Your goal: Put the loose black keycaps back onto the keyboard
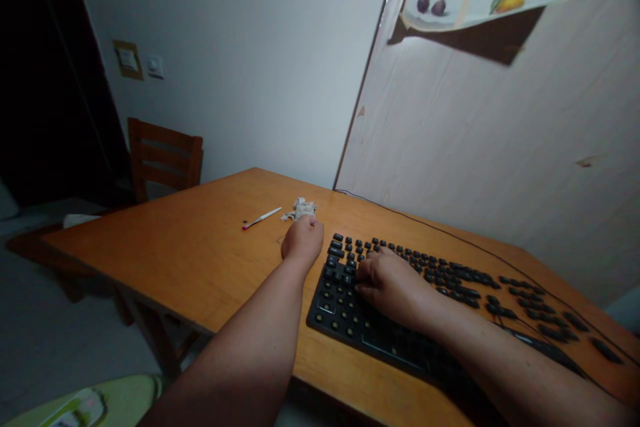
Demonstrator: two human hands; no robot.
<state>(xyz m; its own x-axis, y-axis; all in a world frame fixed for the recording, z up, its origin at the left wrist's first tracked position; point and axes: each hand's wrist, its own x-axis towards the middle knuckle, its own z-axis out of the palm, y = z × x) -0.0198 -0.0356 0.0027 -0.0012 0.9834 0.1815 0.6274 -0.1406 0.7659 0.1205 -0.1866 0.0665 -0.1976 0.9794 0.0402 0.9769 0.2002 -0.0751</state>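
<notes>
A black keyboard lies at the table's front edge, with bare switches over much of its visible left part. Some keycaps sit on its far left corner. There my right hand bends over the board, fingers drawn together and their tips down at a keycap, which they mostly cover. My left hand is closed in a fist just left of the keyboard; its fingers face away, so anything inside is hidden. A crumpled greyish cloth or tissue lies right behind that fist. Many loose black keycaps are spread in rows behind the keyboard.
On the wooden table, a white brush-like stick with a red end lies to the left. A black cable runs along the wall side. A wooden chair stands beyond; a green stool-like surface is at lower left.
</notes>
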